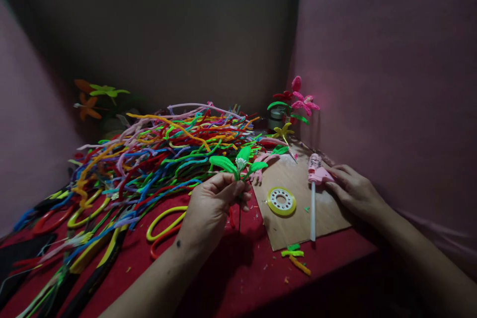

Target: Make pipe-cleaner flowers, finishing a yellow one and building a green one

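Note:
My left hand (pixel 214 206) is closed around the thin stem of a green pipe-cleaner flower (pixel 238 164) with a white centre, held upright over the red table (pixel 238 268). My right hand (pixel 354 191) rests on the cardboard sheet (pixel 294 226) and grips the handle of a pink glue gun (pixel 316 171), whose white glue stick (pixel 313 213) points toward me. A yellow tape roll (pixel 281 201) lies on the cardboard between my hands.
A big heap of coloured pipe cleaners (pixel 156 159) covers the left and middle of the table. Finished pink flowers (pixel 301 102) stand in a small jar (pixel 276 118) at the back right; orange and green ones (pixel 93 97) at back left. Pink walls close in.

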`<state>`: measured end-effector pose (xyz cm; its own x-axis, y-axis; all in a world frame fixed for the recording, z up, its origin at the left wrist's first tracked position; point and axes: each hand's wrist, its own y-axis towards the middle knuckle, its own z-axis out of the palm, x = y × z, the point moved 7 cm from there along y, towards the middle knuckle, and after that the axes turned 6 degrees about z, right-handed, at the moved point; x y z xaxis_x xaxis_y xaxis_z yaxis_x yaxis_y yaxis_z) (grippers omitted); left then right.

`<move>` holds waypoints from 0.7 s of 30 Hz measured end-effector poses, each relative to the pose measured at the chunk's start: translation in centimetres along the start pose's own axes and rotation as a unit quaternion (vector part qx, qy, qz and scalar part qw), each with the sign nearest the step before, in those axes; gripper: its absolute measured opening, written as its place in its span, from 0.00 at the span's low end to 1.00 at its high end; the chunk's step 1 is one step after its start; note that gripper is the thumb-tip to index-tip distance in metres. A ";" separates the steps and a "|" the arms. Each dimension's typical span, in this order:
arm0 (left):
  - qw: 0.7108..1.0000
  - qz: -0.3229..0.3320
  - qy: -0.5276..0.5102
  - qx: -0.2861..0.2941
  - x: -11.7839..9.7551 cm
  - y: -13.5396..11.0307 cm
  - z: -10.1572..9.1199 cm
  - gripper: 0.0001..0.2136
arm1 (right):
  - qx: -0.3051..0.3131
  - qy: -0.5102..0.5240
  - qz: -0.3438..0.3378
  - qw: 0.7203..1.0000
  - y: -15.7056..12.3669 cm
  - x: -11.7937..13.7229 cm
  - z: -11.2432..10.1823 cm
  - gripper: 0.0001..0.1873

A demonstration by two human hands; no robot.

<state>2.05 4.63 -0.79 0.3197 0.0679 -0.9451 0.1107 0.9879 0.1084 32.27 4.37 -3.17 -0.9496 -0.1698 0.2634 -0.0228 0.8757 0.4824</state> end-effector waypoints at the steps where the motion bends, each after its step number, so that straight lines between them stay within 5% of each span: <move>1: 1.000 -0.002 -0.006 -0.001 0.0 0.0 0.0 0.07 | 0.002 -0.011 -0.002 1.000 0.3 -0.5 0.2 0.19; 7: 0.998 -0.023 -0.058 0.003 0.3 -0.2 0.2 0.07 | -0.024 -0.045 -0.022 0.998 0.8 0.4 -0.5 0.16; 10: 0.996 -0.033 -0.076 0.017 0.3 -0.4 0.6 0.06 | -0.074 0.090 -0.003 0.993 0.1 4.2 -2.1 0.12; 12: 0.995 -0.041 -0.083 0.027 0.3 -0.6 0.9 0.06 | -0.039 0.256 0.036 0.965 -0.4 7.1 -2.0 0.10; 14: 0.994 -0.048 -0.087 0.035 0.4 -0.8 1.2 0.06 | 0.021 0.394 0.067 0.916 -0.4 10.0 -1.1 0.18; 17: 0.993 -0.059 -0.087 0.049 0.4 -1.1 1.6 0.07 | 0.010 0.501 0.013 0.865 0.4 13.8 -1.6 0.27; 21: 0.990 -0.074 -0.093 0.072 0.7 -1.3 1.8 0.07 | 0.008 0.529 -0.048 0.847 1.5 16.1 -2.6 0.13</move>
<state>3.86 3.15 -1.03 0.4571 -0.1159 -0.8818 0.2982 0.9540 0.0292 17.75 1.80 4.01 -0.1308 -0.5433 0.8293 -0.0971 0.8395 0.5347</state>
